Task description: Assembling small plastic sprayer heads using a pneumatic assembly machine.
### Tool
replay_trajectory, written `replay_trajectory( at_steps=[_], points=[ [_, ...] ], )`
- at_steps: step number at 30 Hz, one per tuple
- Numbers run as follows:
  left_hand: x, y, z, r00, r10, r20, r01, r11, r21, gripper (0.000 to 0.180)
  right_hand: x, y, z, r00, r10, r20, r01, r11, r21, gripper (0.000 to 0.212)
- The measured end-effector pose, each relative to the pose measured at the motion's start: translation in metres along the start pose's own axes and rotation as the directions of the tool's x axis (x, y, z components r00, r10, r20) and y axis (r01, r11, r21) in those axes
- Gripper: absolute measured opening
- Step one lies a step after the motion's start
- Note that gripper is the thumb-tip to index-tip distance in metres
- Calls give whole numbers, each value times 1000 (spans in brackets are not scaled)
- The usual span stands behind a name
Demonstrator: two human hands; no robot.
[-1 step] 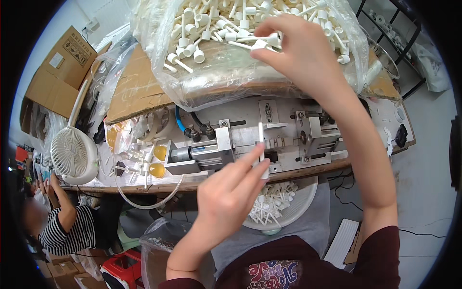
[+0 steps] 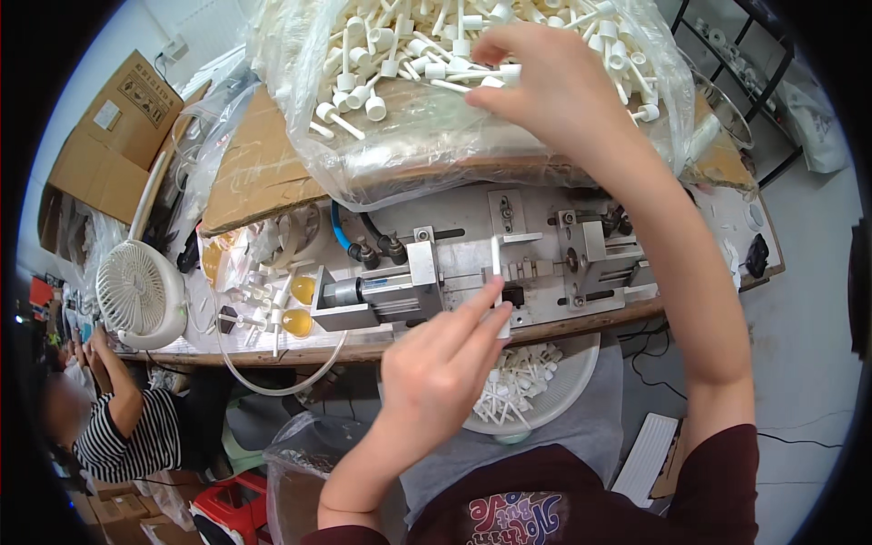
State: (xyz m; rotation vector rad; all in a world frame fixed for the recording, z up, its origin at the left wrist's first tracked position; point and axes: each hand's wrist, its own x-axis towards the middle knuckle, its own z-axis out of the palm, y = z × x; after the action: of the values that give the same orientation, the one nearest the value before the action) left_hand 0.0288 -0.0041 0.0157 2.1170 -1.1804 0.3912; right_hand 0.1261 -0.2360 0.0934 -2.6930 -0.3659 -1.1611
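Observation:
My left hand [image 2: 438, 365] pinches a white plastic capped stem [image 2: 497, 260], which points up and away in front of a metal bench fixture [image 2: 423, 272]. Its wider white end shows below my fingertips. At the far side my right hand [image 2: 549, 84] reaches over a heap of white capped stems [image 2: 361, 56] in a clear plastic bag [image 2: 400, 154]. Thumb and fingers there are curved and apart, with several stems lying behind the gap. I see none clearly gripped.
Under the bench edge stands a white basket [image 2: 586, 381] of white pieces. Two yellow domed buttons [image 2: 297, 321], loose white stems and a white fan [image 2: 138, 289] are to the left. A person in a striped shirt [image 2: 127, 440] works further left. Cardboard [image 2: 254, 173] lies beneath the bag.
My left hand has shifted slightly right and down with the stem. My right hand has drifted a little to the left over the heap.

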Motion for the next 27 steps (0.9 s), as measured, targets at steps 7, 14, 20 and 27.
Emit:
replay_trajectory(
  at_steps=[7, 14, 20, 27],
  points=[
    [-10, -3, 31, 995, -30, 91, 18, 991, 131, 26, 56, 18, 38, 798, 366, 479, -295, 930, -220, 54],
    [-6, -7, 32, 991, -18, 129, -7, 982, 189, 26, 45, 18, 42, 837, 165, 521, -27, 964, -263, 29],
    [-5, -6, 33, 993, -29, 112, 11, 987, 161, 25, 35, 29, 21, 939, 56, 339, -22, 994, -103, 26],
    [-3, -7, 24, 993, -53, 103, 56, 998, -19, 33, 28, 21, -46, 783, 330, 527, -621, 449, 642, 28]
  ],
)
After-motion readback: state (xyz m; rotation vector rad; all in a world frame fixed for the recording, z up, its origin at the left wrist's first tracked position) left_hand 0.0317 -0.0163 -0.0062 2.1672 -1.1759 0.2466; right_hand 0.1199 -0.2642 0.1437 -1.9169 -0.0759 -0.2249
